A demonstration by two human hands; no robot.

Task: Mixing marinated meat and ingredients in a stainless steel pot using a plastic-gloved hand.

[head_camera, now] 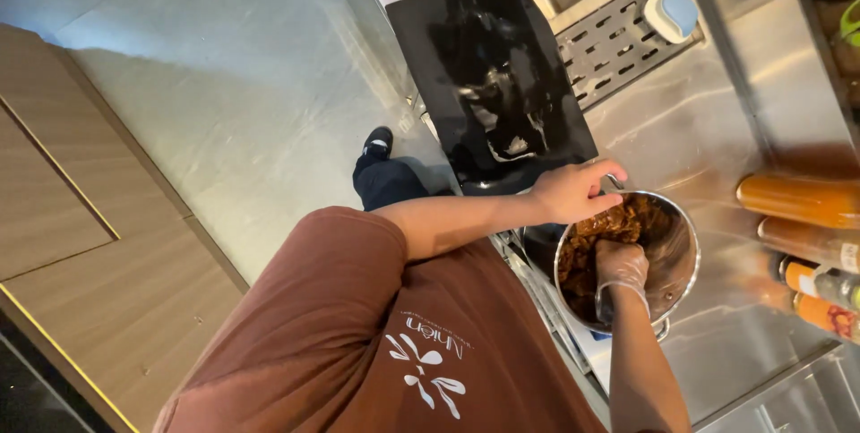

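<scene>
A steel pot (685, 258) stands on the steel counter and holds brown, sauce-coated food (596, 234). My left hand (573, 191) is bare and grips the pot's rim on its near side. My right hand (621, 267) wears a clear plastic glove and is sunk into the food, fingers curled around a clump of it. My brown shirt fills the lower middle of the view.
A glossy black flat cooktop (493, 75) lies beside the pot. Past it are a slotted steel drain grate (618, 39) and a blue and white round object (672, 12). Orange sauce bottles (797, 200) line a shelf. Grey floor and wooden cabinets (81, 236) lie behind me.
</scene>
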